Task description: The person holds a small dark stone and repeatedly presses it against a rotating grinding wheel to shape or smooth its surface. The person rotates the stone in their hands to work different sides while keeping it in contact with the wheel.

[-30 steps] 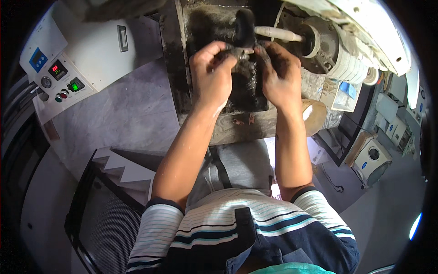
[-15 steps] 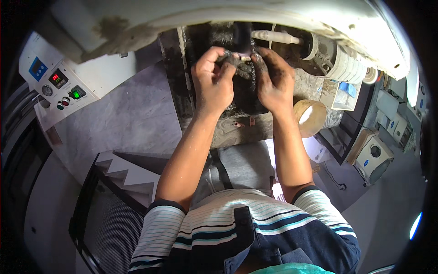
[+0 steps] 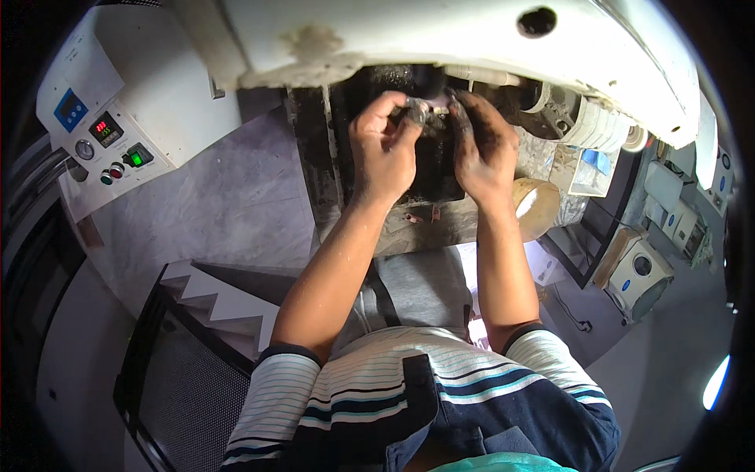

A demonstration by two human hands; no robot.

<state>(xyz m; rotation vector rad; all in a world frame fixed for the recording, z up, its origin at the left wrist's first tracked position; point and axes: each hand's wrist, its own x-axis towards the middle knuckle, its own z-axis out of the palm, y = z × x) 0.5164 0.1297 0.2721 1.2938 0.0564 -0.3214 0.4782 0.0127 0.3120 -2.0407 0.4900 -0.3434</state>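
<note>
Both of my hands are raised over a dark, wet tray (image 3: 436, 177) beneath the cream machine housing (image 3: 440, 35). My left hand (image 3: 387, 145) is closed in a pinch, its fingertips smeared black. Facing it, my right hand (image 3: 484, 149) pinches as well, with dark grime along thumb and fingers. Between the fingertips sits a small pale piece (image 3: 439, 111), too small to name and partly covered by the fingers. It is right by a dark upright cylinder (image 3: 429, 81); whether the two touch, I cannot tell.
Small reddish bits (image 3: 436, 212) lie on the tray's front ledge. A pale ribbed hose (image 3: 491, 76) runs beside a grimy ribbed cylinder (image 3: 594, 126). A round tan block (image 3: 536, 206) stands right of my forearm. At left is a control panel (image 3: 110, 145) with lit displays.
The view has shifted, so the housing reaches lower and the hands appear slightly lower and further right. Both hands keep their pinch at the small piece, with slightly changed finger positions.
</note>
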